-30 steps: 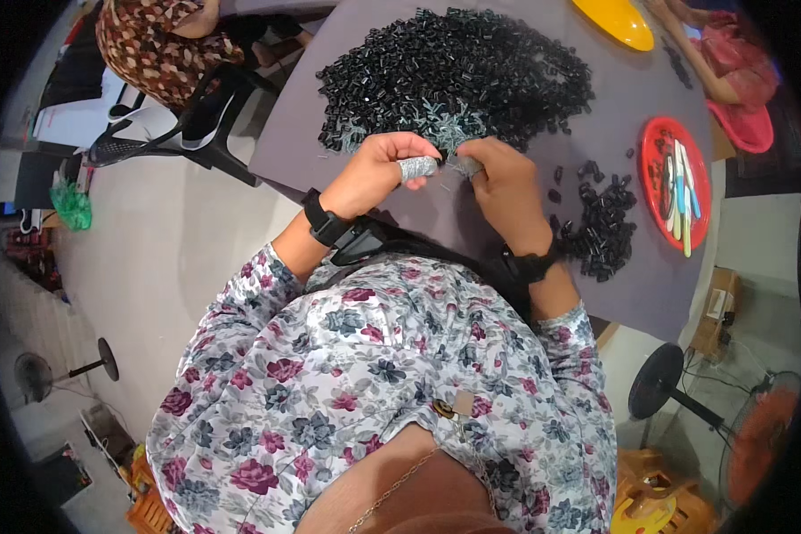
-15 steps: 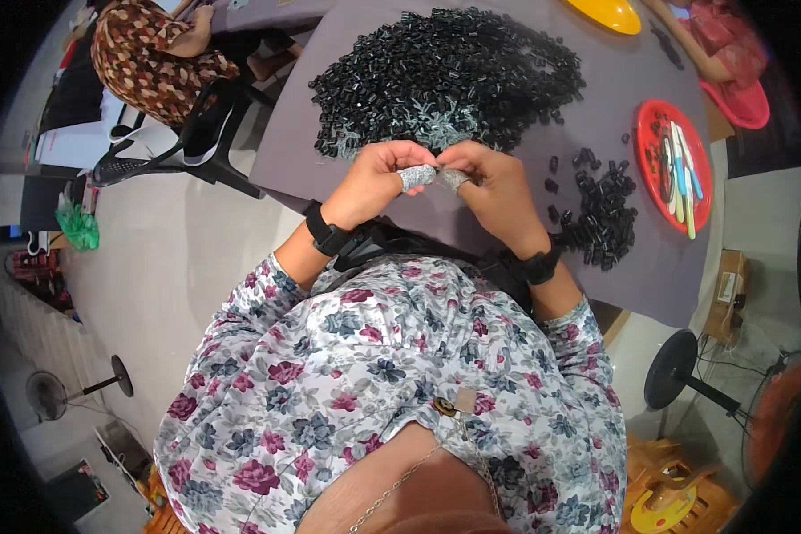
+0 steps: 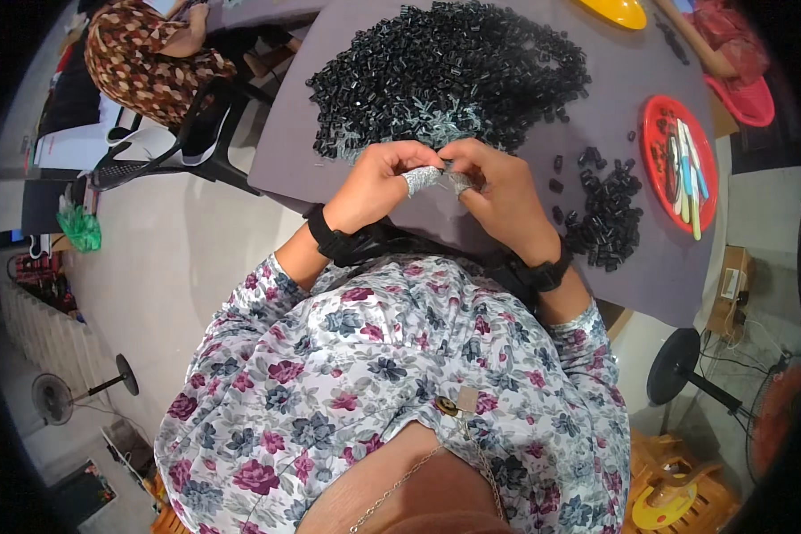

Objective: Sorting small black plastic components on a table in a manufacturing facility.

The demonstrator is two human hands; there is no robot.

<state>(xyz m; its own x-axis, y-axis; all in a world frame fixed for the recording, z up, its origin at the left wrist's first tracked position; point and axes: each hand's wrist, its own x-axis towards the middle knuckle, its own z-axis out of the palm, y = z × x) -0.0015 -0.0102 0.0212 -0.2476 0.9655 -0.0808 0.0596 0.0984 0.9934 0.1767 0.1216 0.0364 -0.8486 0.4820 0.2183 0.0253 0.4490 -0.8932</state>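
Note:
My left hand (image 3: 383, 182) and my right hand (image 3: 505, 191) meet over the table's near edge, both closed in a pinch. Between their fingertips is a small black plastic piece (image 3: 442, 165), mostly hidden by the fingers. A thin pale sliver shows beside it. Silvery wrapping covers both thumbs. Just beyond my hands spreads a large heap of small black plastic pieces (image 3: 436, 76), with grey-green slivers (image 3: 432, 120) along its near side. To the right of my right hand lies a smaller pile of black pieces (image 3: 607, 218).
A red plate (image 3: 654, 133) at the right holds several knives (image 3: 688, 178) and dark bits. Part of a yellow dish (image 3: 618, 11) shows at the far edge. One person (image 3: 156, 53) sits at the far left by a black chair (image 3: 214, 133); another person's arm (image 3: 707, 44) reaches in far right.
My right hand has shifted slightly right, its thumb lower and farther from the index finger. My left hand still pinches at nearly the same place. The whole view has shifted a little.

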